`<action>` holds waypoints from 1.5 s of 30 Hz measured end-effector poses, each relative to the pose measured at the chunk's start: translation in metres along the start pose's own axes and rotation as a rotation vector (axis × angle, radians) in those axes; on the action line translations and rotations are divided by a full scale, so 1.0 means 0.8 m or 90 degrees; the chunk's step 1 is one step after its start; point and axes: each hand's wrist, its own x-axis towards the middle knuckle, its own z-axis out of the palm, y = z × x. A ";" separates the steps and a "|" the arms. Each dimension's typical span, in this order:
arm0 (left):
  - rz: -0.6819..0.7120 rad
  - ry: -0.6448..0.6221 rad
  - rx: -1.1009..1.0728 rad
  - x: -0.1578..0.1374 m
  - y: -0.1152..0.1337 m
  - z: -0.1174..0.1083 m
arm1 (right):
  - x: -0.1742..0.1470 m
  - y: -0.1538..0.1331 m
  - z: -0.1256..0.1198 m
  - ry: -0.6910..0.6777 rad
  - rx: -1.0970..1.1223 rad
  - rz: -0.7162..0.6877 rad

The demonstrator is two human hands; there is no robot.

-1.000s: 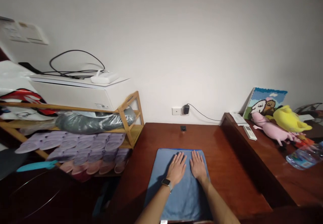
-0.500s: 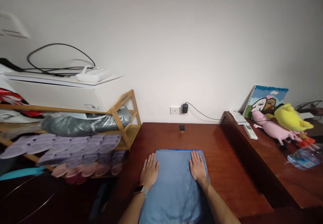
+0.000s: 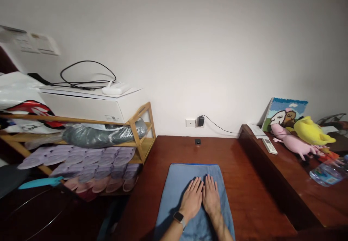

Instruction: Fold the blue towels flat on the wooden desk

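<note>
Left hand (image 3: 191,198) lies palm down on the blue cloth (image 3: 175,185), fingers extended and nearly together; I see nothing gripped. Right hand (image 3: 211,196) is likewise flattened on the fabric, just beside the left; I could not establish contact between the two. A smartwatch (image 3: 178,217) with a dark, rounded-square face and pale strap sits on the left wrist.

Cloth: lower centre of the frame, soft-looking, matte, rounded far corners, a brighter blue line along the far edge, faint creases near the hands. It lies on the counter (image 3: 247,183), red-brown and smoothly glossy. Beyond it, a boxy black adapter (image 3: 201,120) is plugged in at the white wall, thin cable trailing right.

Right of frame, from my remote view: white remote control (image 3: 269,146), pink plush toy (image 3: 293,141), yellow plush toy (image 3: 311,130), and a clear plastic bottle (image 3: 327,175) on its side, label illegible to me. Behind them leans a textured picture (image 3: 285,112) of two cartoon animals.

Left of frame: wooden rack (image 3: 140,145) bearing a white cardboard box (image 3: 81,105), its printed code and small text unreadable; translucent lilac slippers (image 3: 74,156) in rows below.
</note>
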 end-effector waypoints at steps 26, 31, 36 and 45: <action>0.003 0.016 0.029 -0.045 0.005 -0.021 | -0.032 -0.016 -0.014 -0.054 0.027 -0.051; -0.215 -0.028 -0.002 -0.089 -0.060 -0.017 | -0.022 -0.019 -0.013 -0.038 0.011 -0.023; -0.381 -0.016 0.037 -0.152 -0.146 -0.054 | -0.006 -0.022 -0.025 -0.076 0.001 -0.004; -0.387 0.004 0.085 -0.166 -0.149 -0.075 | -0.009 0.065 -0.036 0.015 0.024 0.136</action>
